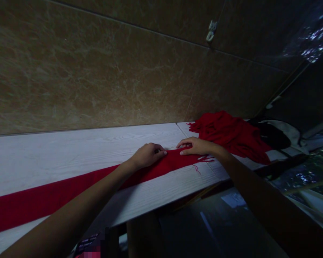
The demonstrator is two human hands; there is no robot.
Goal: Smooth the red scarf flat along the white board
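Observation:
A long red scarf (56, 195) lies stretched flat across a white wood-grain table (70, 150), its fringed end at the right. My left hand (148, 154) rests on the scarf near that end, fingers curled and pinching the fabric's upper edge. My right hand (195, 146) lies just to the right, fingers pressed together on the scarf's end by the fringe (204, 159).
A crumpled pile of red fabric (228, 134) sits at the table's right end, beside a black and white cloth (280, 134). A brown marbled tile wall (110, 64) rises behind the table, with a small white hook (211, 31). The floor below is dark.

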